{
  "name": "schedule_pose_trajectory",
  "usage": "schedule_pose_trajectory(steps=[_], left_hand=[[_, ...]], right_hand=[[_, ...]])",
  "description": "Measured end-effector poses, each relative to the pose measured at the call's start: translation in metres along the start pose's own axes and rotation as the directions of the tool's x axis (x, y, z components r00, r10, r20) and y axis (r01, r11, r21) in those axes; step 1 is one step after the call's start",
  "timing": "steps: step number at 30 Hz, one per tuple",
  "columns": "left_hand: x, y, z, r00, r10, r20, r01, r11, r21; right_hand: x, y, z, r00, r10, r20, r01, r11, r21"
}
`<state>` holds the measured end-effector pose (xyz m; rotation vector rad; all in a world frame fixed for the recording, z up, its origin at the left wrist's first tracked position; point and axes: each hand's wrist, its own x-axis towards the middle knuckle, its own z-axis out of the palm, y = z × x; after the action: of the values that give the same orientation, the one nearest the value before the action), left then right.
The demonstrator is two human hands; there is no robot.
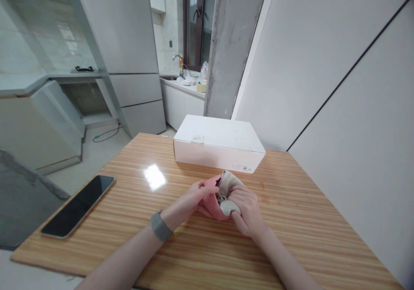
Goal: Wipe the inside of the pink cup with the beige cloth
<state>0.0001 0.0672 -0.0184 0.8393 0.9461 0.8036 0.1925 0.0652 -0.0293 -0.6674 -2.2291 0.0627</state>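
The left hand (197,199) and the right hand (246,210) meet at the middle of the wooden table (136,238), both closed on a small bundle of soft fabric that rests on or just above the tabletop. The left hand's fingers are curled around the pink cloth (211,206), pinching its upper edge; the right hand grips the beige cloth (230,185), with its thumb and fingers wrapped over the lower fold. The two cloths touch and are partly tucked into one another; whether they form one item or two cannot be told. A grey wristband (161,226) sits on the left wrist. Just behind the hands, close to the cloth bundle, a white flat box (218,143) lies with its lid shut; its contents are not visible. A small label is visible on its top and fine print on its front face. A dark phone (78,206) lies face up near the table's left edge, well apart from the hands. The tabletop has a striped wood grain and carries a bright reflection of a light. Beyond the table stand a grey refrigerator (129,52), a kitchen counter with a sink tap (178,63), a concrete pillar (231,44) and a white panelled wall (339,74) on the right.
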Motion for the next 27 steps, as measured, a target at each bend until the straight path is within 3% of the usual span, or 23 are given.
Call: schedule_pose_trajectory(steps=[5, 11, 14, 19, 24, 27], left_hand=[[0.003, -0.008, 0.005, 0.991, 0.083, -0.106, -0.103, 0.975, -0.198], [-0.006, -0.008, 0.017, 0.973, 0.135, 0.186, -0.056, 0.924, -0.378], [-0.005, -0.008, 0.018, 0.970, 0.079, 0.231, 0.021, 0.916, -0.401], [0.002, -0.009, 0.008, 0.955, -0.046, 0.293, 0.163, 0.907, -0.388], [0.001, -0.010, 0.003, 0.924, -0.096, 0.371, 0.214, 0.933, -0.290], [0.001, -0.012, 0.006, 0.936, -0.093, 0.341, 0.201, 0.934, -0.296]], right_hand=[[0.003, -0.006, 0.010, 0.990, 0.098, -0.105, -0.103, 0.994, -0.037], [0.003, -0.009, 0.005, 0.969, 0.020, -0.245, -0.027, 0.999, -0.024], [0.001, -0.005, -0.001, 0.959, -0.001, -0.284, 0.017, 0.998, 0.053], [-0.001, -0.002, -0.008, 0.971, -0.013, -0.238, 0.063, 0.977, 0.202], [-0.001, -0.011, -0.017, 0.986, -0.022, -0.162, 0.063, 0.966, 0.252], [-0.001, -0.012, -0.017, 0.991, -0.026, -0.128, 0.058, 0.965, 0.256]])
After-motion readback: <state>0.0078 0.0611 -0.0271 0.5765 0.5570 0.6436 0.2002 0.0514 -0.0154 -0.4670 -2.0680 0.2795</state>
